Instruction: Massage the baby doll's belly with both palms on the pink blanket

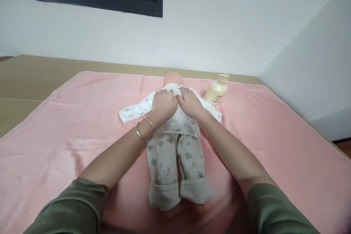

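Note:
A doll (173,78) lies on its back or front, I cannot tell which, with its bare head away from me. It wears a white printed top (175,122) with spread sleeves and matching trousers (166,157) with turned-up cuffs. My left hand (166,104), with bangles at the wrist, has its fingers bent into the top's cloth just below the neck. Beside it, my right hand (191,103) is closed on the same cloth, fingers together. The two thumbs nearly meet at the middle of the top.
A pale yellow pump bottle (216,92) leans close to the doll's sleeve on the right. A pink cloth (95,117) covers much of the wooden table (24,76). Behind are a white wall (208,25) and a dark window frame (149,3).

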`<state>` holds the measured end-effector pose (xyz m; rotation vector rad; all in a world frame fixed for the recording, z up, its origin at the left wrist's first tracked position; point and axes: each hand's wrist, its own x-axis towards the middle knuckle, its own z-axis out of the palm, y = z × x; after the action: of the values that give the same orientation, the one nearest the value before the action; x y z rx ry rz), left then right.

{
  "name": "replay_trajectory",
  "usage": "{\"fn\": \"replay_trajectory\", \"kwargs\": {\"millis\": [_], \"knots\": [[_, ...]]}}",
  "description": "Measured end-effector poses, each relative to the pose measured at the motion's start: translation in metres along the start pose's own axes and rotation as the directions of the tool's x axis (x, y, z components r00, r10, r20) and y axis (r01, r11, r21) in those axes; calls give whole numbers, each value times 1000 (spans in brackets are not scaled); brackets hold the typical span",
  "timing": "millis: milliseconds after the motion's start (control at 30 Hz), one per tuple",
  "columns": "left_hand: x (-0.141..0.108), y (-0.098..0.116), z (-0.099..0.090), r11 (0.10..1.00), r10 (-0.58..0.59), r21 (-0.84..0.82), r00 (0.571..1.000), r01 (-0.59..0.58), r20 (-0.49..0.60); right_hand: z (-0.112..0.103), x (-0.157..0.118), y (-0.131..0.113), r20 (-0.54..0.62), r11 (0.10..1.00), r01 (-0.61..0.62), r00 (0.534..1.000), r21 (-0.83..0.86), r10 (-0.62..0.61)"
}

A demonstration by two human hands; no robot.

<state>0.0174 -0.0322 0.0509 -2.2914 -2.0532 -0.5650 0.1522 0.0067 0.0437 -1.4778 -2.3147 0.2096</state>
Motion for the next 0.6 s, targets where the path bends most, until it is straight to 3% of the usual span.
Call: {"fn": "replay_trajectory", "kwargs": {"millis": [133, 267, 600], "knots": [[14, -19, 8, 976, -16, -216, 1000, 10, -25, 4, -18, -26, -7, 996, -59, 998, -71, 59], [16, -24, 14, 961, -53, -273, 996, 32, -70, 12, -27, -34, -52, 998, 17, 998, -62, -20], [14, -20, 18, 962, -55, -272, 995, 31, -79, 11, 6, 14, 10, 992, 10, 1000, 123, -11]]}}
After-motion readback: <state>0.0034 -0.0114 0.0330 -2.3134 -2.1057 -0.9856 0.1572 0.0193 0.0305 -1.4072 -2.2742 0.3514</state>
